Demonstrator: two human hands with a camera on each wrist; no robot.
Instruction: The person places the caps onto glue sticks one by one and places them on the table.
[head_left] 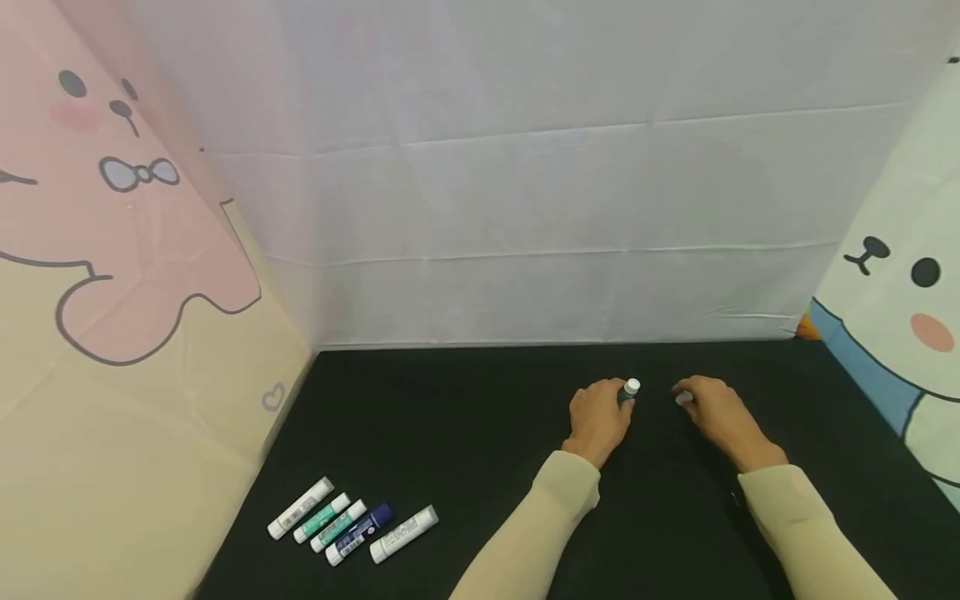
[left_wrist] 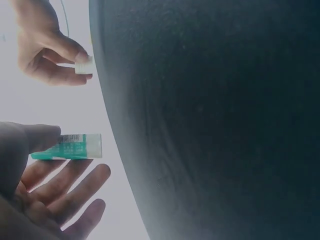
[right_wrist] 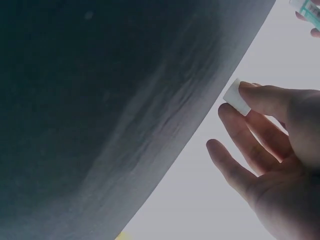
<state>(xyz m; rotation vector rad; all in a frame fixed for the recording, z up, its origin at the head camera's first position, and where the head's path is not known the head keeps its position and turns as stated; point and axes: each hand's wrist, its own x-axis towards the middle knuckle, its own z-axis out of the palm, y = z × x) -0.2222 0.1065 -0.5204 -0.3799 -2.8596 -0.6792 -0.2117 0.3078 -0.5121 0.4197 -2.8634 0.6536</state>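
Note:
My left hand (head_left: 600,417) pinches a green-and-white glue stick (left_wrist: 72,149) between thumb and fingers, a white end (head_left: 633,385) pointing up in the head view. In the left wrist view, printed text and a barcode show on its label. To the right, apart from it, my right hand (head_left: 722,414) holds a small white cap (right_wrist: 236,97) between thumb and fingertips. Both hands are over the far right part of the black table. The other fingers of each hand spread loosely away.
At the table's front left lie several glue sticks in a slanting row: a white one (head_left: 300,508), two green ones (head_left: 322,517) (head_left: 338,526), a dark blue one (head_left: 359,534) and another white one (head_left: 404,534). A white cloth wall (head_left: 480,300) stands behind the black table (head_left: 450,417), with printed cloths on both sides.

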